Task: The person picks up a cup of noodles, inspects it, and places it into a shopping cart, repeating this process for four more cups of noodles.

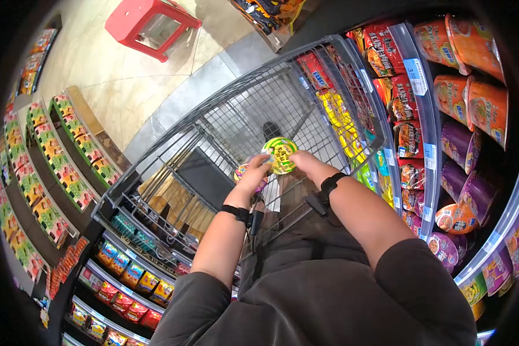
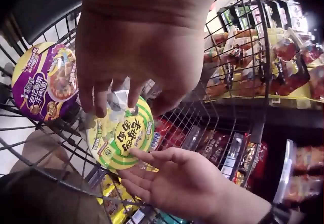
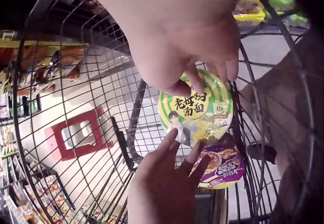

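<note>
Both hands are at a yellow-and-green instant noodle bowl (image 1: 281, 151) above the wire shopping cart (image 1: 335, 39), its printed lid turned up. My left hand (image 1: 251, 177) holds its left side; in the left wrist view the fingers (image 2: 100, 102) reach over the lid. At the opposite side my right hand (image 1: 309, 166) grips the rim, with the thumb on top and fingers (image 2: 135, 183) at the edge. A purple instant noodle bowl (image 3: 223, 167) sits close beside it in the cart, partly covered by my left hand in the head view.
Shelves of noodle packets (image 1: 406, 106) and orange noodle buckets (image 1: 487, 109) run along the right. Packaged snacks (image 1: 127, 277) fill shelves at lower left. A red stool (image 1: 150, 26) stands on the floor ahead. A dark panel (image 1: 205, 176) shows inside the cart.
</note>
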A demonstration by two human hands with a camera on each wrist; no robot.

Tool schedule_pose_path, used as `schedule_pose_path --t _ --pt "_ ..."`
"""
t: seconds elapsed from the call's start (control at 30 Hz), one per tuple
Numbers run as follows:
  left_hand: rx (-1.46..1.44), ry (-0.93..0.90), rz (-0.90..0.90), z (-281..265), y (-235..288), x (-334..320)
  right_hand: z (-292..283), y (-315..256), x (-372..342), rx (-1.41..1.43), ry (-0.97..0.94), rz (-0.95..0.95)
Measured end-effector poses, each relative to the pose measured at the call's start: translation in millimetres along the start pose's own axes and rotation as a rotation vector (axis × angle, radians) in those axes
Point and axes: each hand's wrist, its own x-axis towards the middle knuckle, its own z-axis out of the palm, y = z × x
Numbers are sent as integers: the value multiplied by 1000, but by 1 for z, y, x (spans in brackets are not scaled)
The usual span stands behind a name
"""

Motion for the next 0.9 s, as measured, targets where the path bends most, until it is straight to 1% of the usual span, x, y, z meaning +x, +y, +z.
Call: schedule_pose_path --t 0.03,0.1,0.13,0.17,0.23,0.27,0.3,0.37,0.4,0.43,0.47,0.53,0.57,0.63,0.67,0.7,0.77,0.83,0.9 --pt "1 4 9 -2 5 -7 -2 -1 -2 -3 0 -10" --pt "44 -38 69 -5 21 -21 -12 -11 -6 -215 0 -94" --pt "32 -31 79 -6 28 -32 -22 -18 -10 -366 -47 -166" --pt "29 -27 98 -8 35 -43 -26 -22 -17 -376 -40 -182" --pt "-110 -88 47 -14 41 -61 -26 -34 -41 -340 -132 -220" --pt "-67 -51 168 -17 32 -63 -24 -41 -57 -333 -107 -211" --pt "-71 -41 191 -20 35 -75 -24 -48 -67 -347 -104 -232" --pt "102 66 402 -27 37 -101 -25 -58 -91 -529 -140 -378" --pt "4 -5 330 -30 48 -122 -22 -64 -110 -646 -85 -479" --pt "1 5 353 -35 55 -140 -18 -71 -127 -661 -80 -499" --pt "39 1 389 -38 60 -160 -13 -77 -145 -729 -35 -512" --pt "117 3 486 -48 56 -189 0 -86 -187 -817 37 -570" --pt "119 13 503 -53 52 -206 7 -89 -205 -824 42 -588" --pt "244 33 589 -55 70 -271 21 -89 -239 -682 11 -585" --pt "348 44 603 -57 79 -304 29 -85 -257 -596 -8 -653" --pt "355 47 625 -62 74 -322 36 -83 -271 -599 6 -671" --pt "466 125 826 -69 57 -357 49 -74 -300 -428 -170 -670" --pt "455 108 835 -73 49 -397 65 -68 -339 -422 -181 -684" --pt "545 173 984 -74 43 -432 75 -55 -367 -268 -264 -722"
